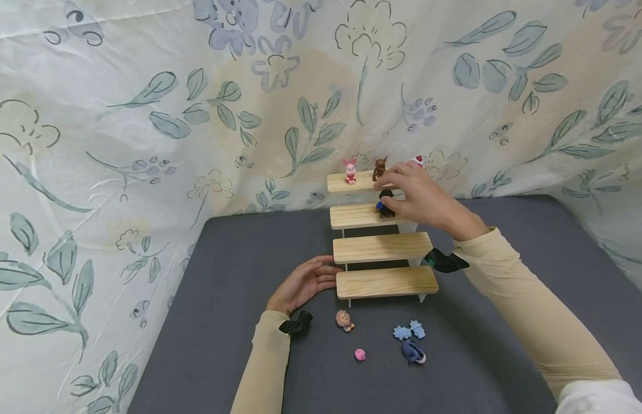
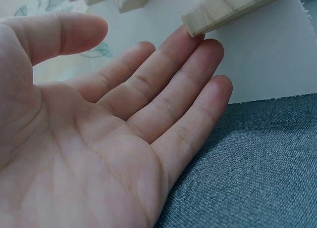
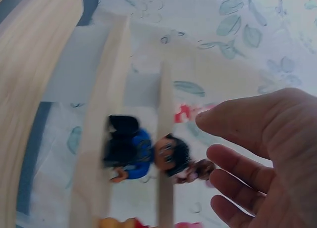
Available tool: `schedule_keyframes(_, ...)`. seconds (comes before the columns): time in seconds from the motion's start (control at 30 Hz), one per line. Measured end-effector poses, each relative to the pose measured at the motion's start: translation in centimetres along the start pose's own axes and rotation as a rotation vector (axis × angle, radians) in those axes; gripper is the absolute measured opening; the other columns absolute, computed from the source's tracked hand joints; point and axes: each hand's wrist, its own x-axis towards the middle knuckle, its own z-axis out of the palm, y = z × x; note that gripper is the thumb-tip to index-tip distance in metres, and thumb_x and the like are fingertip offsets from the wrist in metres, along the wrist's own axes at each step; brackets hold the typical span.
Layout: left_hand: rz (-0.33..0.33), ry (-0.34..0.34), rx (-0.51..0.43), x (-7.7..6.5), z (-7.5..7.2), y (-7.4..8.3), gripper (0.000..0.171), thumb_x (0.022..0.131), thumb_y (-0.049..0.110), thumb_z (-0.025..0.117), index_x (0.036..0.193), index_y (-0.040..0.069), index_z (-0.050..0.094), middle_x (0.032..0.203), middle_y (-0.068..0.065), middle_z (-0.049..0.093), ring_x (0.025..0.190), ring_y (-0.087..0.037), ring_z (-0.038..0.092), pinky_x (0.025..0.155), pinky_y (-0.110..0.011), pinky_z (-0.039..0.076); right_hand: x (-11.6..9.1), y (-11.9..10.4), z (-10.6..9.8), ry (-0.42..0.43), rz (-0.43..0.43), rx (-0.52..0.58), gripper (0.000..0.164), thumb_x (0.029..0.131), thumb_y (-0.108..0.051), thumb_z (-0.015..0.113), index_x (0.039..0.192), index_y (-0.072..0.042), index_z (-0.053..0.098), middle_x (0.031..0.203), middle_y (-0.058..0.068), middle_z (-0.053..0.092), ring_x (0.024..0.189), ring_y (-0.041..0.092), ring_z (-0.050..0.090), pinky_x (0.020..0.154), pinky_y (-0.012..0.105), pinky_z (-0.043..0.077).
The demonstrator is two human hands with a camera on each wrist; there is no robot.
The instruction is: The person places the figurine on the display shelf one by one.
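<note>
A four-step wooden display stand point(image 1: 380, 248) stands on the dark cloth. My right hand point(image 1: 421, 195) is raised at its upper steps, fingers loosely bent. Close to that hand, a black-haired toy figure point(image 3: 133, 151) in blue and black stands on the second step from the top. In the right wrist view a gap shows between the fingers and this figure, with nothing held. My left hand point(image 1: 306, 282) rests by the stand's left side, palm turned up and fingers extended. Its fingertips point(image 2: 190, 37) reach a wooden step end point(image 2: 218, 15) and seem to touch it.
Along the top step are a pink figure point(image 1: 350, 171), a brown figure point(image 1: 379, 168) and a red-capped one point(image 1: 416, 161). A yellow-and-red figure point(image 3: 119, 223) shows partly. In front lie an orange-haired figure point(image 1: 344, 320), a pink ball point(image 1: 360, 355), light blue pieces point(image 1: 402, 333) and a dark blue piece point(image 1: 412, 351).
</note>
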Motion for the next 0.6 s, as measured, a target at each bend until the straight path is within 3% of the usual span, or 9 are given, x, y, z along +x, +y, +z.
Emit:
schedule_keyframes(0.13, 0.000, 0.000, 0.003, 0.0, 0.0, 0.1, 0.045, 0.111, 0.022, 0.037, 0.152, 0.002, 0.036, 0.130, -0.011, 0.062, 0.122, -0.023, 0.063, 0.104, -0.035, 0.054, -0.4, -1.0, -0.7, 0.009, -0.010, 0.044, 0.027, 0.095, -0.011, 0.070, 0.122, -0.008, 0.069, 0.126, 0.013, 0.061, 0.116, 0.032, 0.051, 0.096, 0.052, 0.044)
schedule_keyframes(0.33, -0.004, 0.005, 0.007, 0.0, 0.1, 0.2, 0.046, 0.111, 0.022, 0.038, 0.152, 0.002, 0.035, 0.131, -0.012, 0.061, 0.122, -0.023, 0.063, 0.104, -0.034, 0.055, -1.2, -2.6, -1.4, -0.062, -0.004, 0.163, 0.033, 0.096, -0.013, 0.070, 0.129, -0.010, 0.065, 0.121, 0.009, 0.063, 0.106, 0.027, 0.059, 0.086, 0.044, 0.052)
schedule_keyframes(0.6, -0.012, 0.010, 0.010, 0.0, 0.2, 0.2, 0.046, 0.110, 0.022, 0.039, 0.151, 0.002, 0.037, 0.131, -0.012, 0.061, 0.123, -0.023, 0.063, 0.104, -0.034, 0.054, -2.2, -4.2, -1.1, -0.112, -0.079, 0.225, 0.034, 0.096, -0.013, 0.070, 0.129, -0.010, 0.065, 0.122, 0.010, 0.068, 0.100, 0.020, 0.065, 0.081, 0.041, 0.055)
